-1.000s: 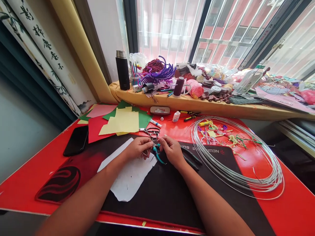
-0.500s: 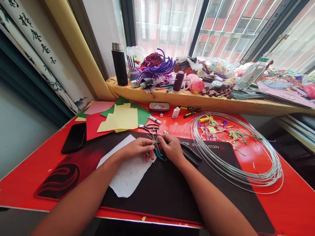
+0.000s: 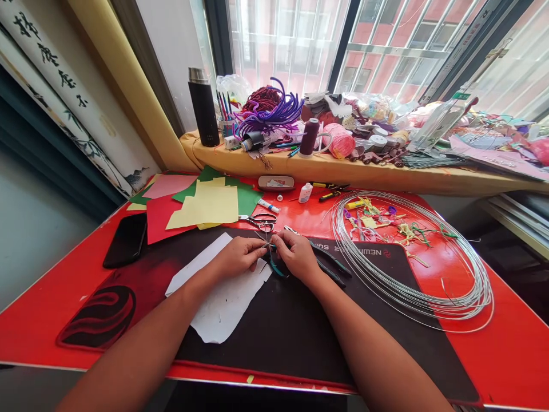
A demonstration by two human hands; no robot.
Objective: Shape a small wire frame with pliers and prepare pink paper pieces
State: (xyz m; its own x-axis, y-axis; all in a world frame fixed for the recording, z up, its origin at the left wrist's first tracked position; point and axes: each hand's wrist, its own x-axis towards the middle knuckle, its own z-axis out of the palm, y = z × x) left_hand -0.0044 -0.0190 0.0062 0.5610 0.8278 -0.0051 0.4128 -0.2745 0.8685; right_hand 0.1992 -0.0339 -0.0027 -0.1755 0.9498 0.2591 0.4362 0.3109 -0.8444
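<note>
My left hand point(image 3: 241, 255) pinches a small piece of twisted wire point(image 3: 269, 245) between thumb and fingers, above the edge of a white paper sheet point(image 3: 223, 317). Meeting it from the other side, my right hand point(image 3: 295, 253) closes its fingertips on the same wire. Thin wire ends stick out upward from the pinch; the fingers hide much of the rest. Pliers with dark handles point(image 3: 333, 264) lie on the black mat point(image 3: 309, 332), partly behind my right hand. Just beyond the hands rest scissors point(image 3: 262, 220).
To the right lies a large coil of silvery wire point(image 3: 467, 297), with colourful scraps point(image 3: 412, 232) inside it. Coloured paper sheets point(image 3: 206, 209) and a black phone point(image 3: 125, 240) occupy the left. A thermos point(image 3: 203, 109) and yarn point(image 3: 274, 114) stand on the sill behind.
My left fingers have curled in, and the wire loops that showed below them are now hidden. Both hands stay together at nearly the same spot. The view has shifted slightly.
</note>
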